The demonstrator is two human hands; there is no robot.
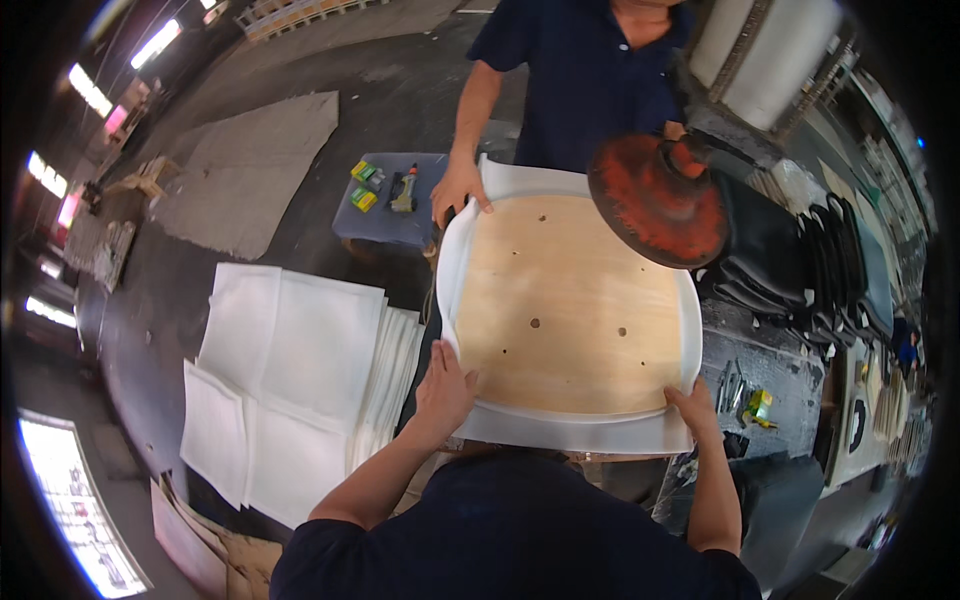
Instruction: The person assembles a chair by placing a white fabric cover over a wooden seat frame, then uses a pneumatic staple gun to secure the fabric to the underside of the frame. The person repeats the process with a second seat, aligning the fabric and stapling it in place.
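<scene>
A pale plywood seat board (560, 280) with rounded edges and several drilled holes lies on a white foam sheet (560, 428). The foam sticks out around the board and curls up along its left side. My left hand (442, 392) grips the foam at the board's near left edge, fingers pointing away from me. At the near right corner my right hand (697, 410) pinches the foam, thumb on top by the board's edge. Across from me, a co-worker's hand (462, 190) holds the foam's far left corner. The co-worker's other hand is mostly hidden behind a worn red disc.
The red metal disc (655, 205) hangs over the board's far right corner. Stacked white foam sheets (310, 340) lie at left. A blue-grey stool (385, 225) carries small green-yellow boxes and a tool. Folded black covers (770, 250) and metal tools (733, 390) lie at right.
</scene>
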